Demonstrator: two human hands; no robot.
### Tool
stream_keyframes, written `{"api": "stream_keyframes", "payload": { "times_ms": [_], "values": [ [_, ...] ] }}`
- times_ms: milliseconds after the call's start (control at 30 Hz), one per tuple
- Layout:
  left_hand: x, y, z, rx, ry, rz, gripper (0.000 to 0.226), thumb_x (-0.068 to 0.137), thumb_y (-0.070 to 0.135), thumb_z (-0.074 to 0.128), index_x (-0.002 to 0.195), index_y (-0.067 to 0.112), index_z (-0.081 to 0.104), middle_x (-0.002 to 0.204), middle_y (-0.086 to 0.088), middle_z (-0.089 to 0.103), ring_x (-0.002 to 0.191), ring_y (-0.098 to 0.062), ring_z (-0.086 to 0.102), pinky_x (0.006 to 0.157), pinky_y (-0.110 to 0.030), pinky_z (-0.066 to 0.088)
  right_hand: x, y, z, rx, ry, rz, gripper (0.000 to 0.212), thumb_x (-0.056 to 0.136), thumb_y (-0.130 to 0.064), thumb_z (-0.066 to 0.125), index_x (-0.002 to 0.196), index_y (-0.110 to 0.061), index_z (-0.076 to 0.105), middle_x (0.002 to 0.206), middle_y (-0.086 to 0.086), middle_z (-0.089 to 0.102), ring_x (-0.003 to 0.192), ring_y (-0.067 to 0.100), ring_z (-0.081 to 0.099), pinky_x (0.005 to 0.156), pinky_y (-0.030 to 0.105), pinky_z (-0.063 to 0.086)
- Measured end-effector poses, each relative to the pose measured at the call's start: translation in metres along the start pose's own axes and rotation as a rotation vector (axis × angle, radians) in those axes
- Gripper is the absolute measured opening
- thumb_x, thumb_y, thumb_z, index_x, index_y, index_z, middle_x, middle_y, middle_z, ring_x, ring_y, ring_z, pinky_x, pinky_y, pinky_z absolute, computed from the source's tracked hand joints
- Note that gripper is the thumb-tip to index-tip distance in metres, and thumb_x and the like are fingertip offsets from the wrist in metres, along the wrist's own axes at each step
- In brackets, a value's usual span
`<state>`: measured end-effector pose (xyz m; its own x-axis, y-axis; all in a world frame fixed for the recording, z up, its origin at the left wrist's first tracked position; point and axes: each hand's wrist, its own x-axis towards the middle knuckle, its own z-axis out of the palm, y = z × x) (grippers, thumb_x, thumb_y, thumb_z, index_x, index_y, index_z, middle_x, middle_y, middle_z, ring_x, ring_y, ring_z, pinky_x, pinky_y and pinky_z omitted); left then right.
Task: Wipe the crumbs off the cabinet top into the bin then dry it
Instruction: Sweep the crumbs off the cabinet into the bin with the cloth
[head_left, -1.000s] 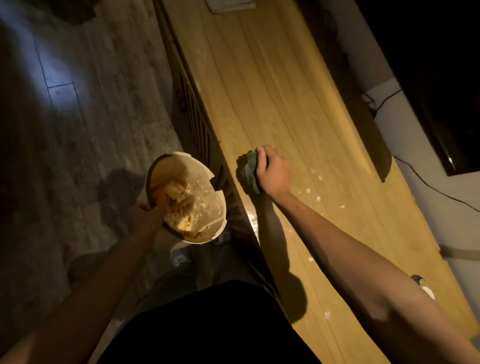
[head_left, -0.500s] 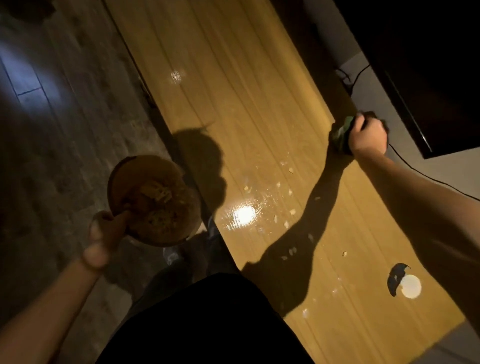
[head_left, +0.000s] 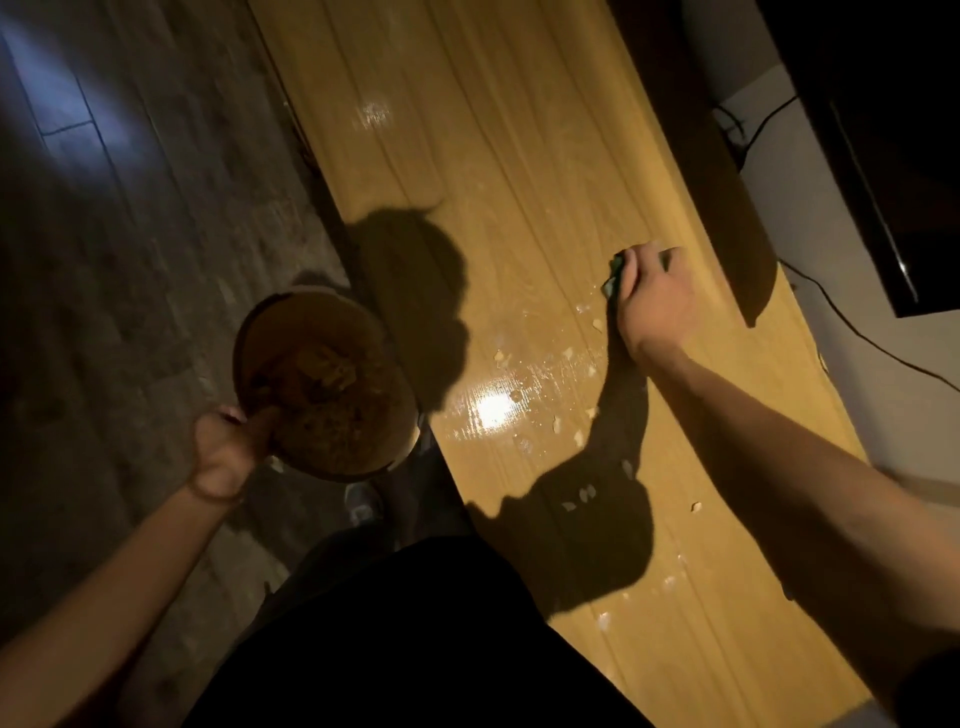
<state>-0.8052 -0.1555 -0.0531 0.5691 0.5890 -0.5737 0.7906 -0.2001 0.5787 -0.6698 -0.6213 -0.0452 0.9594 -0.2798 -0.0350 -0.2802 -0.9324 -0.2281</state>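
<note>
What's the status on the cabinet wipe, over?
Left hand grips bin rim beside the cabinet edge. Right hand presses green cloth on cabinet top. Crumbs scattered between cloth and bin; nothing blocking.

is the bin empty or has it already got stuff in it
Not empty. The bin, held by its rim in the left hand beside the cabinet top, shows a heap of pale scraps and crumbs inside.

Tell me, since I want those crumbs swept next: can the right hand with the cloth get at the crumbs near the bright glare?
Probably yes. The right hand grips the green cloth on the cabinet top, and the crumbs lie on open wood between it and the bin; nothing stands between.
</note>
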Motion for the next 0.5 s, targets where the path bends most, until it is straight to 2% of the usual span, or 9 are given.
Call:
{"api": "stream_keyframes", "payload": {
  "times_ms": [33, 67, 100, 167, 233, 300, 400, 433, 500],
  "values": [
    [-0.001, -0.003, 0.0, -0.015, -0.013, 0.006, 0.028, 0.083, 0.005, 0.074, 0.067, 0.008, 0.051, 0.052, 0.005, 0.062, 0.059, -0.007, 0.063, 0.055, -0.024, 0.05, -0.012, -0.018, 0.004, 0.011, -0.013, -0.018, 0.04, 0.111, -0.044, 0.029, 0.126, -0.018, 0.056, 0.116, 0.013, 0.056, 0.103, 0.028, 0.057, 0.084, 0.041, 0.052],
    [-0.003, -0.003, -0.003, -0.003, -0.029, 0.016, 0.025, 0.081, 0.014, 0.078, 0.072, 0.004, 0.057, 0.061, -0.004, 0.065, 0.068, -0.017, 0.066, 0.061, -0.029, 0.05, -0.025, -0.037, 0.009, 0.029, -0.026, -0.028, 0.039, 0.111, -0.043, 0.03, 0.125, -0.018, 0.056, 0.116, 0.012, 0.056, 0.102, 0.027, 0.058, 0.082, 0.04, 0.052],
    [-0.005, -0.003, -0.007, 0.028, -0.044, 0.022, 0.031, 0.075, 0.028, 0.081, 0.076, 0.004, 0.061, 0.071, -0.011, 0.065, 0.076, -0.023, 0.065, 0.067, -0.035, 0.05, -0.039, -0.057, 0.013, 0.051, -0.033, -0.038, 0.039, 0.111, -0.043, 0.031, 0.124, -0.017, 0.057, 0.116, 0.012, 0.056, 0.1, 0.027, 0.058, 0.078, 0.039, 0.053],
    [-0.008, -0.004, -0.014, 0.075, -0.048, 0.006, 0.052, 0.054, 0.055, 0.075, 0.074, 0.008, 0.064, 0.075, -0.012, 0.064, 0.074, -0.025, 0.061, 0.07, -0.037, 0.047, -0.07, -0.097, 0.023, 0.071, -0.038, -0.095, 0.038, 0.111, -0.042, 0.033, 0.121, -0.017, 0.06, 0.114, 0.011, 0.057, 0.095, 0.027, 0.059, 0.073, 0.037, 0.053],
    [-0.013, -0.006, -0.016, 0.087, -0.058, 0.03, 0.064, 0.045, 0.065, 0.071, 0.073, 0.007, 0.065, 0.072, -0.01, 0.064, 0.069, -0.024, 0.059, 0.069, -0.037, 0.047, -0.108, -0.137, 0.033, 0.074, -0.082, -0.169, 0.038, 0.11, -0.042, 0.034, 0.121, -0.017, 0.06, 0.114, 0.009, 0.057, 0.092, 0.025, 0.059, 0.072, 0.038, 0.055],
    [-0.017, -0.009, -0.015, 0.078, -0.069, 0.085, 0.056, 0.059, 0.056, 0.081, 0.069, 0.004, 0.064, 0.068, -0.012, 0.063, 0.064, -0.024, 0.059, 0.062, -0.037, 0.048, -0.144, -0.176, 0.042, 0.097, -0.13, -0.259, 0.038, 0.11, -0.042, 0.035, 0.12, -0.018, 0.062, 0.114, 0.01, 0.057, 0.09, 0.026, 0.06, 0.069, 0.041, 0.056],
    [-0.026, -0.017, -0.014, 0.086, -0.11, 0.12, 0.041, 0.072, 0.041, 0.081, 0.064, 0.01, 0.055, 0.064, -0.012, 0.06, 0.061, -0.025, 0.059, 0.053, -0.033, 0.044, -0.191, -0.221, 0.059, 0.036, -0.291, -0.543, 0.036, 0.109, -0.04, 0.038, 0.123, -0.016, 0.062, 0.118, 0.013, 0.056, 0.099, 0.034, 0.062, 0.074, 0.044, 0.056],
    [-0.029, -0.022, -0.016, 0.066, -0.129, 0.112, 0.038, 0.073, 0.039, 0.08, 0.067, 0.01, 0.055, 0.066, -0.012, 0.061, 0.063, -0.026, 0.061, 0.053, -0.034, 0.046, -0.205, -0.23, 0.062, 0.039, -0.364, -0.58, 0.037, 0.109, -0.041, 0.038, 0.124, -0.016, 0.061, 0.119, 0.013, 0.056, 0.101, 0.035, 0.062, 0.077, 0.044, 0.056],
    [-0.031, -0.031, -0.022, 0.022, -0.146, 0.097, 0.032, 0.074, 0.036, 0.077, 0.07, 0.013, 0.055, 0.07, -0.008, 0.061, 0.069, -0.025, 0.064, 0.052, -0.03, 0.044, -0.229, -0.239, 0.064, 0.102, -0.386, -0.505, 0.038, 0.109, -0.041, 0.036, 0.124, -0.018, 0.062, 0.119, 0.012, 0.056, 0.102, 0.034, 0.062, 0.079, 0.044, 0.056]
  ]
}}
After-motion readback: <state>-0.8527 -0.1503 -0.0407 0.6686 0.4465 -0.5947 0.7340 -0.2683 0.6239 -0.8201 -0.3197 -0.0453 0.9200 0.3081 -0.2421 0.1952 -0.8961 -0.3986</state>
